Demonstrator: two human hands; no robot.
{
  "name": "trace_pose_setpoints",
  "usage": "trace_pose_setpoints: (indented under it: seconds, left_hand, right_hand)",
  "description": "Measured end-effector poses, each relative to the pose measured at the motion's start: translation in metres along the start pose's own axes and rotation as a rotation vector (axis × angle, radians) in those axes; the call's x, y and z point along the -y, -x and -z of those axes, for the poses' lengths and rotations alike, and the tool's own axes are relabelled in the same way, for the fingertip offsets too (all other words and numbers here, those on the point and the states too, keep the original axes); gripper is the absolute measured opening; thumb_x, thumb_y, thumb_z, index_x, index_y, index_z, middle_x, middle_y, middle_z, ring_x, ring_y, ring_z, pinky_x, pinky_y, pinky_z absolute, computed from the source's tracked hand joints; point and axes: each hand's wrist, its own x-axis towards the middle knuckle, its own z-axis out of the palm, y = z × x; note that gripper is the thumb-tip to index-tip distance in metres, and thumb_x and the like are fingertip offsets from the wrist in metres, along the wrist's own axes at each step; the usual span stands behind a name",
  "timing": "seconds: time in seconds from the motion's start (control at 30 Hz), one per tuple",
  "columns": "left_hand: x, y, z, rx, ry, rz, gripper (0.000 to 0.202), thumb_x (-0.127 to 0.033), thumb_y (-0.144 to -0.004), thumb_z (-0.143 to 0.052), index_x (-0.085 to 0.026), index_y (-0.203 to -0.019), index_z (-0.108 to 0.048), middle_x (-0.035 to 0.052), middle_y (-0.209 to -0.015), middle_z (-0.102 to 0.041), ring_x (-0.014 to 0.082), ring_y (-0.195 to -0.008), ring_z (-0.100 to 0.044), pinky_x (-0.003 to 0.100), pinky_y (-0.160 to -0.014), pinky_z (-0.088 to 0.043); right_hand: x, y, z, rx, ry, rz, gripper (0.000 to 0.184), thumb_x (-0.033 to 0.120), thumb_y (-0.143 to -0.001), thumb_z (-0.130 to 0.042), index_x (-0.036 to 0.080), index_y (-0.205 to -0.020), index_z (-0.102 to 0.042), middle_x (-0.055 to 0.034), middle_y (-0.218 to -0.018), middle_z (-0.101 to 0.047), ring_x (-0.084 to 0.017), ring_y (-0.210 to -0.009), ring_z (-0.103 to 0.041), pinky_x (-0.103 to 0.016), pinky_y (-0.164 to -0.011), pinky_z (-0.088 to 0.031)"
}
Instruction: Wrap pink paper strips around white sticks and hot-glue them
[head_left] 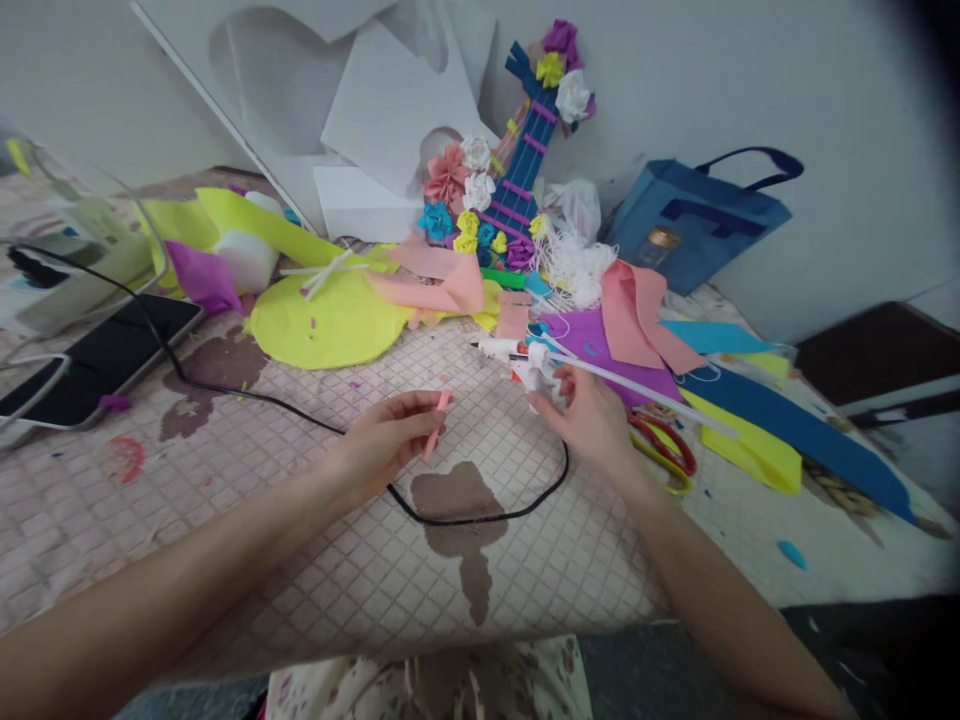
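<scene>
In the head view, my left hand (391, 437) pinches a small pink crepe paper strip (437, 425) between thumb and fingertips above the quilted cloth. To its right, my right hand (592, 412) has thumb and fingers closed about the handle of a white glue gun (534, 362). Its dark nozzle points left, and a long clear glue stick (645, 380) runs out of its back. The black cord (480, 520) loops over the cloth below both hands. Red-and-yellow-handled scissors (664, 450) lie by my right wrist, their blades hidden.
A blue paper guitar (525, 165) with paper flowers leans at the back. Yellow paper (322, 320), purple paper (600, 345) and a blue strip (810, 430) lie around. A phone (105, 350) and power strip (75, 270) sit left; a blue bag (690, 225) stands right.
</scene>
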Motion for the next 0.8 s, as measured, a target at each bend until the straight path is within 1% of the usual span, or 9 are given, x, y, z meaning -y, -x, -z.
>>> trace_pose_setpoints:
  seconds: [0.1, 0.17, 0.27, 0.37, 0.43, 0.5, 0.57, 0.67, 0.8]
  left_hand:
    - [-0.001, 0.000, -0.002, 0.004, -0.017, 0.000, 0.019, -0.016, -0.068, -0.075, -0.011, -0.085, -0.067, 0.0002, -0.073, -0.058, 0.0059, -0.061, -0.052, 0.017, -0.052, -0.039]
    - [-0.001, 0.001, -0.002, -0.004, -0.028, 0.005, 0.020, -0.016, -0.068, -0.075, -0.011, -0.086, -0.067, 0.0014, -0.077, -0.059, 0.0070, -0.066, -0.054, 0.017, -0.053, -0.039]
    - [-0.001, 0.000, -0.001, -0.016, -0.031, 0.012, 0.022, -0.016, -0.069, -0.075, -0.011, -0.088, -0.066, 0.0021, -0.081, -0.060, 0.0073, -0.068, -0.055, 0.017, -0.055, -0.040]
    - [-0.002, -0.001, 0.001, -0.006, -0.023, -0.007, 0.024, -0.016, -0.069, -0.075, -0.011, -0.090, -0.065, 0.0016, -0.081, -0.060, 0.0066, -0.067, -0.054, 0.016, -0.055, -0.040]
    - [-0.004, -0.001, 0.003, 0.001, -0.009, -0.029, 0.025, -0.015, -0.069, -0.075, -0.012, -0.092, -0.064, 0.0013, -0.080, -0.060, 0.0064, -0.066, -0.054, 0.016, -0.055, -0.041]
    - [-0.006, -0.002, 0.004, 0.006, 0.016, -0.047, 0.027, -0.014, -0.070, -0.074, -0.012, -0.094, -0.063, 0.0011, -0.079, -0.060, 0.0066, -0.067, -0.055, 0.016, -0.056, -0.041]
    - [-0.008, -0.002, 0.005, 0.002, 0.039, -0.056, 0.029, -0.012, -0.070, -0.073, -0.013, -0.097, -0.062, 0.0012, -0.079, -0.061, 0.0069, -0.067, -0.056, 0.016, -0.057, -0.042]
    - [-0.010, -0.004, 0.007, -0.010, 0.057, -0.061, 0.031, -0.010, -0.071, -0.072, -0.013, -0.100, -0.061, 0.0016, -0.081, -0.061, 0.0071, -0.068, -0.057, 0.016, -0.058, -0.044]
    - [-0.010, -0.005, 0.009, -0.003, 0.064, -0.075, 0.028, -0.011, -0.073, -0.071, -0.013, -0.099, -0.062, 0.0017, -0.082, -0.061, 0.0062, -0.068, -0.057, 0.016, -0.059, -0.044]
  right_hand:
    - [-0.001, -0.011, -0.013, 0.072, -0.258, 0.047, 0.044, 0.048, -0.078, -0.060, 0.015, -0.107, -0.057, -0.0067, -0.084, -0.065, -0.020, -0.068, -0.058, -0.029, -0.058, -0.041]
    - [0.002, -0.017, -0.021, 0.135, -0.335, 0.049, 0.035, 0.042, -0.078, -0.060, 0.014, -0.100, -0.061, -0.0068, -0.083, -0.066, -0.019, -0.069, -0.058, -0.029, -0.060, -0.042]
    - [0.007, -0.020, -0.027, 0.142, -0.382, 0.002, 0.028, 0.038, -0.078, -0.059, 0.013, -0.090, -0.065, -0.0073, -0.082, -0.067, -0.020, -0.070, -0.058, -0.031, -0.063, -0.044]
    - [0.014, -0.013, -0.019, 0.129, -0.490, -0.069, 0.029, 0.040, -0.079, -0.058, 0.013, -0.087, -0.066, -0.0058, -0.076, -0.067, -0.020, -0.067, -0.058, -0.030, -0.059, -0.044]
    - [0.020, -0.005, -0.008, 0.154, -0.551, -0.120, 0.032, 0.043, -0.080, -0.056, 0.013, -0.085, -0.067, -0.0030, -0.064, -0.063, -0.017, -0.057, -0.055, -0.028, -0.052, -0.042]
    - [0.026, 0.005, 0.002, 0.205, -0.587, -0.113, 0.033, 0.044, -0.083, -0.052, 0.015, -0.087, -0.067, -0.0008, -0.056, -0.058, -0.015, -0.049, -0.052, -0.027, -0.047, -0.041]
    - [0.031, 0.014, 0.009, 0.190, -0.590, -0.011, 0.031, 0.043, -0.084, -0.052, 0.017, -0.090, -0.067, -0.0023, -0.063, -0.062, -0.017, -0.055, -0.056, -0.029, -0.052, -0.045]
    - [0.036, 0.021, 0.011, 0.116, -0.520, 0.188, 0.022, 0.041, -0.084, -0.053, 0.021, -0.088, -0.063, -0.0052, -0.081, -0.066, -0.023, -0.076, -0.062, -0.034, -0.066, -0.049]
    - [0.044, 0.022, 0.013, 0.121, -0.419, 0.336, 0.015, 0.035, -0.086, -0.052, 0.022, -0.078, -0.053, -0.0025, -0.073, -0.058, -0.019, -0.068, -0.058, -0.030, -0.059, -0.047]
